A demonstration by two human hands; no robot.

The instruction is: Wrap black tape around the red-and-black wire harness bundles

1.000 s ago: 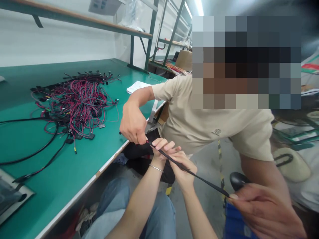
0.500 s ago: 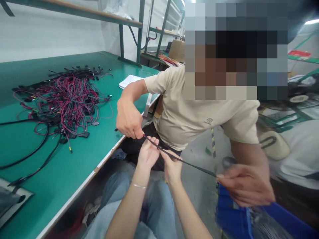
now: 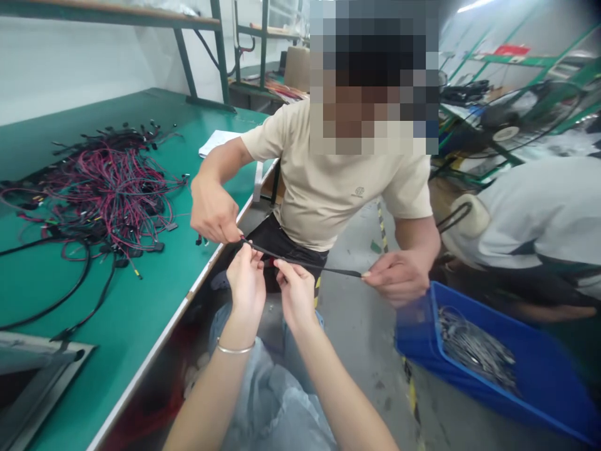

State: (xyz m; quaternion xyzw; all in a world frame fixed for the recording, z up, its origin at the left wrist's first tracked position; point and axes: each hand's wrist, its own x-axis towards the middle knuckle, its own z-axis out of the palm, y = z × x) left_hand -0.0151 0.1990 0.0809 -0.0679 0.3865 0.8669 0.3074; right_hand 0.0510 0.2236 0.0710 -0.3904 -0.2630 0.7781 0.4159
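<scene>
A thin black cable [image 3: 323, 269] is stretched between the two hands of a person in a beige shirt [image 3: 328, 188], seated across from me. My left hand [image 3: 246, 272] pinches the cable close to that person's hand on the left side. A little to the right, my right hand [image 3: 297, 285] has thumb and fingertips closed on the cable's middle stretch. The other person's second hand [image 3: 394, 275] grips the cable's far right end. A small dark connector hangs below the person's hand at the table edge.
A tangled pile of red and black wires [image 3: 113, 181] lies on the green table [image 3: 154, 300]. A blue bin [image 3: 554, 388] with grey cables stands on the floor at right. Behind it are a fan [image 3: 507, 133] and another person [image 3: 549, 207].
The view has shifted right. My hands are farther apart along the cable. The other person's right-side hand has come nearer, and more of the blue bin shows.
</scene>
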